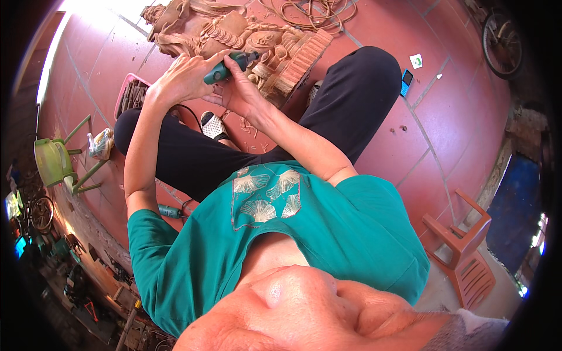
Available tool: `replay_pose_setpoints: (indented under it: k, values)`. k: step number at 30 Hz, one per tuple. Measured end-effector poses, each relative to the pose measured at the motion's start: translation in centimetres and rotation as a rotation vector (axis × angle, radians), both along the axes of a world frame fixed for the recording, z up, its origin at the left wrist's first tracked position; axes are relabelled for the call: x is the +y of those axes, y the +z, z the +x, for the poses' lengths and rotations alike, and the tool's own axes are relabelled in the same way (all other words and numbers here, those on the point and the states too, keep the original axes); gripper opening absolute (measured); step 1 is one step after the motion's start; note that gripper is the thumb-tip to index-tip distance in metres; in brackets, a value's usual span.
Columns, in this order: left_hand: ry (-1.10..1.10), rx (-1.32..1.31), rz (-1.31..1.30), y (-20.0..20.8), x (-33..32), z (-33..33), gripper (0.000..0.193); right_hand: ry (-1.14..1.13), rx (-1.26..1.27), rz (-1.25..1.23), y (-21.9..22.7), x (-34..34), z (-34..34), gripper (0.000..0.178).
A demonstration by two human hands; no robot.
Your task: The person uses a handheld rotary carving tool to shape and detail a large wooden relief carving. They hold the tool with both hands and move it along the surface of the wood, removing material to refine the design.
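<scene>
A dark green handheld rotary tool (218, 72) is held between both my hands, its dark nose pointing right toward a large brown wood carving (246, 38) on the floor. My left hand (182, 79) closes around the tool's rear part, one finger stretched along its top. From the right side, my right hand (243, 95) grips it, with the thumb against the body and the other fingers curled beneath. A dark cord hangs below the hands. The carving has layered, deeply cut relief and a ridged edge at its right; whether the tool's tip touches it I cannot tell.
A pink basket (121, 96) of slim tools stands left of my knee. A second green power tool (170, 211) lies by my left elbow. Around me are a green stool (52, 161), coiled cable (313, 14), blue phone (406, 82), brown plastic chair (468, 272) and wood chips.
</scene>
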State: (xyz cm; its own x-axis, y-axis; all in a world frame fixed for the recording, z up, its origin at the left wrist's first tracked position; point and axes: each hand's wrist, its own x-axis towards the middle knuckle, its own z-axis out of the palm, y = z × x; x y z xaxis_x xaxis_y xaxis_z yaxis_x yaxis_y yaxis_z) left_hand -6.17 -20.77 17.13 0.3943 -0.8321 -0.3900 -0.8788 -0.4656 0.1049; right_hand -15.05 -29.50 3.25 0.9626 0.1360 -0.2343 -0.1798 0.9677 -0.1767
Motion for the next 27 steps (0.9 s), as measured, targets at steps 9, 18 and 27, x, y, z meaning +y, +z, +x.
replay_pose_setpoints:
  k: [9, 18, 27]
  values:
    - [-0.027, -0.025, -0.017, -0.3, 0.4, 0.0, 0.081, -0.007, 0.023, -0.005, 0.7, 0.2, -0.4, 0.055]
    - [-0.027, 0.019, -0.012, -0.3, 0.9, 0.0, 0.081, 0.019, -0.007, 0.018, 0.6, 0.4, -0.7, 0.053]
    - [-0.04, -0.002, -0.026, -0.9, 1.6, 0.3, 0.086, 0.024, 0.017, 0.015, 0.6, 0.8, -0.7, 0.053]
